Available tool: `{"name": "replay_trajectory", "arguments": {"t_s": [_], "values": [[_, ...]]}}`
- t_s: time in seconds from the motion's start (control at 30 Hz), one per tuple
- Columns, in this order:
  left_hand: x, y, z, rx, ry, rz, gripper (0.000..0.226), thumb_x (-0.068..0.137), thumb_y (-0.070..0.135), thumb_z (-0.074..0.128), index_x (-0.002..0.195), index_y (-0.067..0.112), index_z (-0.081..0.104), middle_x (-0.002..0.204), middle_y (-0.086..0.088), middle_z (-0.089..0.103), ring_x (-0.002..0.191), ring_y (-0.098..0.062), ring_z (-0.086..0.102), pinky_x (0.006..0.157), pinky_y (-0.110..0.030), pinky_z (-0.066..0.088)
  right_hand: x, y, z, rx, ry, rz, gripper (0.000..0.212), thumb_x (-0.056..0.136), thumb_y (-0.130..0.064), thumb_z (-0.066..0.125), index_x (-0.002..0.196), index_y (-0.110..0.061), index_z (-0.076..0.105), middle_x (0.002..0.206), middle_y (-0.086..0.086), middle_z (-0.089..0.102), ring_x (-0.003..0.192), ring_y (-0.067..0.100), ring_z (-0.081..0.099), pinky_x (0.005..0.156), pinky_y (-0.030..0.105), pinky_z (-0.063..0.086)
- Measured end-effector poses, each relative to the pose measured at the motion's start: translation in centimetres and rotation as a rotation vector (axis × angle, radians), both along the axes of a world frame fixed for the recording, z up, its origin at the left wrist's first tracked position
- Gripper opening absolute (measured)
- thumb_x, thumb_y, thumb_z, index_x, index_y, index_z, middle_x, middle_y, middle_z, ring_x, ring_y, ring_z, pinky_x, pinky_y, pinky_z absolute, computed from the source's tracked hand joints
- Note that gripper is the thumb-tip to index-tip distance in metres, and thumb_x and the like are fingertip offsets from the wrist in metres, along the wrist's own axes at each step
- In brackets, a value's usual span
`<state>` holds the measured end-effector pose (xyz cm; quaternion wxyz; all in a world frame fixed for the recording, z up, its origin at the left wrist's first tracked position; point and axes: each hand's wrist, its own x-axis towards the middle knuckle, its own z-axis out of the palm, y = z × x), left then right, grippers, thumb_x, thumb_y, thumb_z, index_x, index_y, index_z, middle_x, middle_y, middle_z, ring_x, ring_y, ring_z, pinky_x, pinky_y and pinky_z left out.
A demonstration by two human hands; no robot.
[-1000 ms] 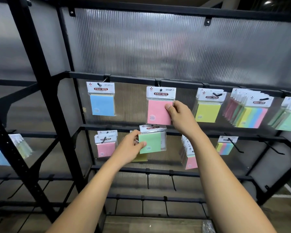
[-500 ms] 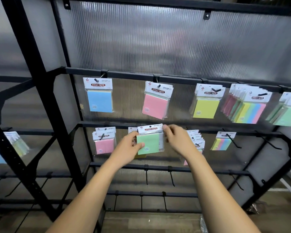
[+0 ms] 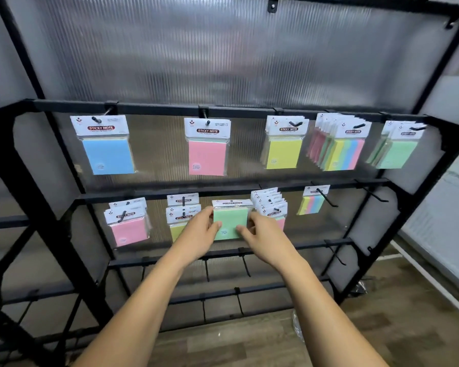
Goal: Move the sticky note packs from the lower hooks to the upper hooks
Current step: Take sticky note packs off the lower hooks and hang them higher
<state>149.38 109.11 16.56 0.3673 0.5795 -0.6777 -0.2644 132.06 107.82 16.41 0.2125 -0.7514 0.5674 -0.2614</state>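
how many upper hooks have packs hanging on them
5, left to right: blue pack, pink pack, yellow packs, striped packs, green packs. Further packs behind may be hidden.

Light is even and moderate, falling from above and in front, with no hard shadows. The ribbed panel (image 3: 223, 62) behind the rack carries a pale, streaky sheen across its upper middle and dims toward the far left. Clear wrappers on the upper row, such as the blue pack (image 3: 108, 154), catch small glints. The left hand (image 3: 199, 234), the right hand (image 3: 265, 234) and the green pack (image 3: 229, 221) they hold are soft with blur; nearby lower labels are hard to read. The wide lens bows the black frame (image 3: 157, 109) at the left and right edges. The wall (image 3: 448, 194) at right is brightest, while the near floor (image 3: 249, 345) looks dull.
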Motion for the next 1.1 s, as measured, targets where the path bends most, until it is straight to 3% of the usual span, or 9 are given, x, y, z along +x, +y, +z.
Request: {"name": "replay_trajectory", "arguments": {"t_s": [0.1, 0.23, 0.3, 0.4, 0.53, 0.7, 0.8, 0.93, 1.1], "values": [[-1.5, -0.2, 0.2, -0.033, -0.038, -0.031, 0.028, 0.097, 0.013, 0.051, 0.125, 0.016, 0.054, 0.089, 0.007, 0.051, 0.074, -0.001, 0.047, 0.065, -0.017, 0.035, -0.9, 0.3, -0.1, -0.036, 0.020, -0.043, 0.021, 0.098, -0.030, 0.053, 0.105, -0.011, 0.059, 0.094, 0.002, 0.066, 0.082, 0.020, 0.057, 0.066, 0.028, 0.036], [-3.0, -0.5, 0.4, -0.021, -0.042, -0.068, 0.025, 0.096, 0.016, 0.053, 0.121, 0.022, 0.057, 0.089, -0.003, 0.062, 0.078, -0.019, 0.058, 0.073, -0.033, 0.047, -3.2, 0.5, 0.3, -0.022, -0.052, -0.101, 0.020, 0.101, -0.032, 0.049, 0.089, -0.016, 0.052, 0.072, -0.008, 0.057, 0.069, 0.014, 0.052, 0.058, 0.022, 0.040], [-4.0, -0.7, 0.7, -0.026, -0.025, -0.086, 0.026, 0.095, 0.015, 0.054, 0.119, 0.026, 0.057, 0.075, -0.001, 0.058, 0.068, -0.018, 0.053, 0.065, -0.029, 0.044, -4.5, 0.4, 0.5, -0.027, -0.092, -0.112, 0.021, 0.101, -0.031, 0.049, 0.084, -0.019, 0.048, 0.069, -0.011, 0.053, 0.064, 0.009, 0.049, 0.055, 0.016, 0.037], [-6.2, -1.7, 1.2, -0.024, -0.014, -0.082, 0.029, 0.093, 0.014, 0.055, 0.117, 0.030, 0.057, 0.064, 0.006, 0.050, 0.057, -0.008, 0.044, 0.056, -0.023, 0.037, -6.8, 0.2, 0.9, -0.033, -0.132, -0.102, 0.023, 0.101, -0.031, 0.048, 0.082, -0.018, 0.051, 0.076, -0.003, 0.059, 0.069, 0.016, 0.052, 0.055, 0.021, 0.035], [-10.2, -3.1, 1.6, -0.001, -0.001, -0.104, 0.022, 0.093, 0.014, 0.055, 0.107, 0.031, 0.058, 0.063, 0.009, 0.052, 0.052, -0.001, 0.044, 0.056, -0.024, 0.037, -11.1, -0.7, 1.5, -0.078, -0.141, -0.091, 0.023, 0.101, -0.030, 0.047, 0.089, -0.012, 0.056, 0.088, 0.004, 0.062, 0.077, 0.018, 0.054, 0.060, 0.027, 0.036], [-15.8, -4.6, 2.1, -0.011, -0.011, -0.138, 0.008, 0.092, 0.014, 0.053, 0.093, 0.021, 0.058, 0.061, 0.003, 0.051, 0.049, -0.006, 0.038, 0.052, -0.024, 0.034, -16.9, -1.8, 2.2, -0.119, -0.167, -0.112, 0.026, 0.101, -0.025, 0.048, 0.080, -0.011, 0.044, 0.070, 0.000, 0.050, 0.062, 0.016, 0.042, 0.058, 0.031, 0.031], [-19.1, -5.3, 2.6, -0.020, -0.027, -0.149, 0.016, 0.094, 0.017, 0.053, 0.092, 0.032, 0.052, 0.063, 0.005, 0.052, 0.048, -0.002, 0.040, 0.051, -0.017, 0.033, -20.0, -2.7, 2.2, -0.106, -0.210, -0.113, 0.023, 0.101, -0.026, 0.048, 0.091, -0.007, 0.053, 0.083, 0.007, 0.064, 0.075, 0.024, 0.055, 0.068, 0.037, 0.042], [-22.7, -6.3, 2.7, -0.033, -0.036, -0.144, 0.020, 0.093, 0.017, 0.054, 0.105, 0.033, 0.056, 0.066, 0.005, 0.055, 0.054, -0.001, 0.046, 0.058, -0.020, 0.039, -23.8, -3.7, 2.1, -0.091, -0.262, -0.098, 0.014, 0.101, -0.025, 0.049, 0.096, -0.014, 0.055, 0.081, -0.006, 0.062, 0.070, 0.005, 0.055, 0.060, 0.018, 0.041], [-26.9, -7.2, 2.7, -0.055, -0.038, -0.155, 0.023, 0.092, 0.015, 0.055, 0.110, 0.029, 0.059, 0.067, 0.002, 0.056, 0.055, -0.002, 0.046, 0.057, -0.022, 0.038, -28.3, -5.0, 1.3, -0.096, -0.328, -0.090, 0.008, 0.100, -0.025, 0.052, 0.094, -0.020, 0.049, 0.070, -0.010, 0.051, 0.058, 0.003, 0.044, 0.056, 0.018, 0.034]]}}
